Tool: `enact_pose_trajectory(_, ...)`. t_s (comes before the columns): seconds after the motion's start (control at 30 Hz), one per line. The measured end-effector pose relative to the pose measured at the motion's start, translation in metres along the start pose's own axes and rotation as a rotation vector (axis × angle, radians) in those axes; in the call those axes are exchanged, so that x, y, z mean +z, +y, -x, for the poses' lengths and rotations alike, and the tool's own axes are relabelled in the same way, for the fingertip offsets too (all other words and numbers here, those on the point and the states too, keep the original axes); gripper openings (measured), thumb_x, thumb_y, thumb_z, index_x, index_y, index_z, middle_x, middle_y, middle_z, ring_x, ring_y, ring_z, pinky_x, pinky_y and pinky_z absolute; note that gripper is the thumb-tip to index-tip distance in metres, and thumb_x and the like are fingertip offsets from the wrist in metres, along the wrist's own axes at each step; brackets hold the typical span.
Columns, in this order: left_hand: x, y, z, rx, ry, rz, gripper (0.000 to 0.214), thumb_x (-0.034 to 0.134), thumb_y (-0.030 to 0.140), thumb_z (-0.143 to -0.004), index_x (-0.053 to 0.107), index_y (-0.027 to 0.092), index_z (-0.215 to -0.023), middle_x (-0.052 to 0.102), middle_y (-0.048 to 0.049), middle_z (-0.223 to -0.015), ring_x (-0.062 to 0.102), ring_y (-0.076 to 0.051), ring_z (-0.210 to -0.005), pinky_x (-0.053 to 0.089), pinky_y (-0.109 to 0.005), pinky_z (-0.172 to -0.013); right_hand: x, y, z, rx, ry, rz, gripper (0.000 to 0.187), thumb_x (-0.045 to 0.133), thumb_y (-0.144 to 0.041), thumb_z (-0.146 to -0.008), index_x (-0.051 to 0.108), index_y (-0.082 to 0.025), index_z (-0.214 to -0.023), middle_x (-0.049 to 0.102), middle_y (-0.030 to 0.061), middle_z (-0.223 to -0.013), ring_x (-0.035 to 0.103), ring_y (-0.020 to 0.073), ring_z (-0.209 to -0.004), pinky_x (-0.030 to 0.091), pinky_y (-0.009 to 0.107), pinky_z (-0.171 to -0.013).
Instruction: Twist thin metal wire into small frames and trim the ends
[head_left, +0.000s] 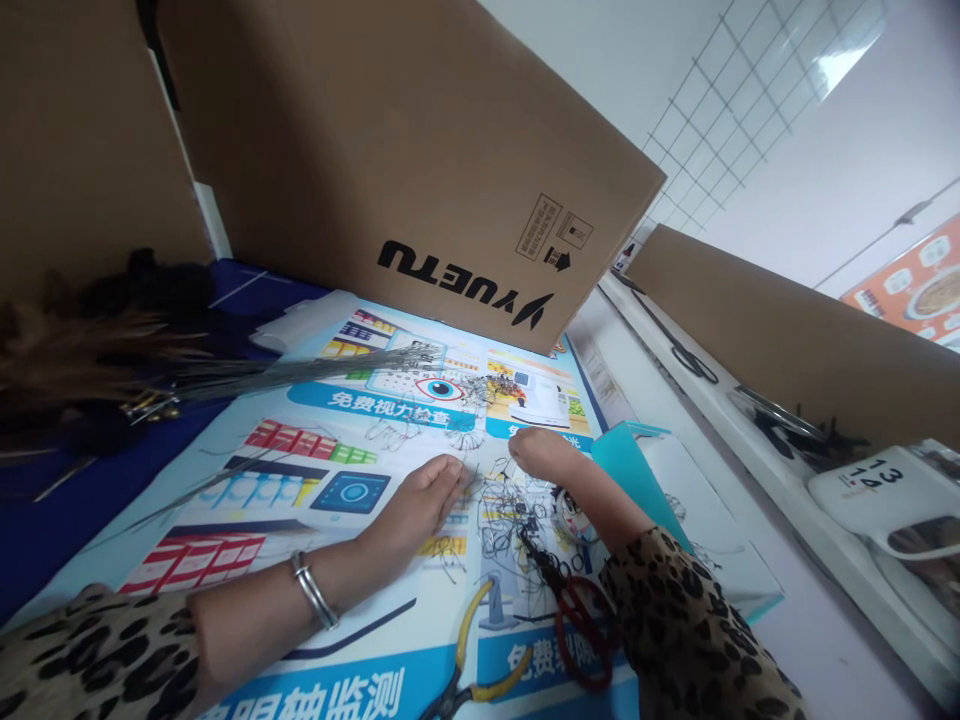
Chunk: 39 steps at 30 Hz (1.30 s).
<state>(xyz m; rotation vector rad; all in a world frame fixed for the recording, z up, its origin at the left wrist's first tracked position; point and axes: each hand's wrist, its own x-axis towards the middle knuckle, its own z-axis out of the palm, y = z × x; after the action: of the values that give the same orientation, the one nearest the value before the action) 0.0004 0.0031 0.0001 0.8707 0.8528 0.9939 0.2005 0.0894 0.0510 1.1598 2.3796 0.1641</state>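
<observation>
My left hand (426,500), with a silver bangle at the wrist, is closed with its fingertips pinched together. Opposite it, a short gap away, my right hand (549,458) is also closed, its fingers curled under. Whatever is between the fingers of either hand is too thin or too hidden to make out. Below and between the hands lies a tangle of thin dark wire pieces (504,512). Scissors with red handles (583,632) lie near my right forearm. Pliers with yellow handles (474,655) rest at the near edge, between the forearms.
A printed poster (262,560) covers the table. A bundle of thin grey stems (300,374) and brown feathery material (75,345) lie left. Behind stands a large cardboard box (420,160). At right are a turquoise-edged box (637,475) and a white container (877,495) on a ledge.
</observation>
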Motion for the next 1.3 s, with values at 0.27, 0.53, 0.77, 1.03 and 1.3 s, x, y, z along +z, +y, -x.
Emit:
enact_pose_trajectory(0.27,-0.001,-0.001,-0.001,0.001,-0.011,-0.02,0.034,0.043,0.052,-0.082,0.047,0.02,-0.075,0.03,0.0086,-0.048,0.021,-0.006,-0.04,0.016,-0.017,-0.038,-0.006,0.004,0.004,-0.083,-0.014,-0.037,0.018,0.047,-0.021,-0.083,0.061,-0.017,-0.093,0.062,0.0071,-0.102,0.056,0.0187,-0.094,0.041,0.025,-0.073)
enact_pose_trajectory(0.53,-0.002,-0.004,-0.002,0.024,-0.005,-0.006,0.035,0.044,0.053,-0.082,0.048,0.019,-0.073,0.03,0.0084,-0.049,0.021,-0.006,-0.04,0.017,-0.016,-0.038,0.004,-0.002,-0.003,-0.044,-0.056,-0.035,0.017,0.049,-0.018,-0.076,0.063,-0.013,-0.086,0.064,0.0126,-0.094,0.06,0.0229,-0.086,0.043,0.028,-0.067)
enact_pose_trajectory(0.77,0.0,0.0,0.0,-0.001,-0.001,0.009,0.033,0.048,0.052,-0.08,0.049,0.019,-0.075,0.03,0.0085,-0.049,0.021,-0.005,-0.04,0.014,-0.015,-0.039,0.006,-0.004,0.002,0.023,-0.051,-0.06,0.022,0.055,-0.023,-0.071,0.062,-0.012,-0.088,0.065,0.0129,-0.095,0.059,0.0233,-0.085,0.042,0.027,-0.066)
enact_pose_trajectory(1.03,0.0,0.0,0.0,-0.009,-0.014,0.001,0.033,0.046,0.052,-0.081,0.048,0.019,-0.076,0.026,0.0085,-0.049,0.02,-0.006,-0.041,0.012,-0.016,-0.039,0.004,0.002,0.02,0.068,0.034,-0.123,0.02,0.043,-0.02,-0.083,0.062,-0.017,-0.087,0.065,0.0062,-0.093,0.058,0.0164,-0.083,0.038,0.022,-0.066)
enact_pose_trajectory(1.3,-0.001,-0.003,-0.001,0.026,-0.007,-0.018,0.032,0.046,0.05,-0.081,0.05,0.019,-0.074,0.031,0.0082,-0.047,0.021,-0.006,-0.039,0.016,-0.016,-0.037,0.002,-0.014,0.006,0.007,0.028,-0.093,0.021,0.041,-0.018,-0.086,0.062,-0.013,-0.089,0.064,0.0132,-0.095,0.058,0.0224,-0.091,0.041,0.029,-0.075)
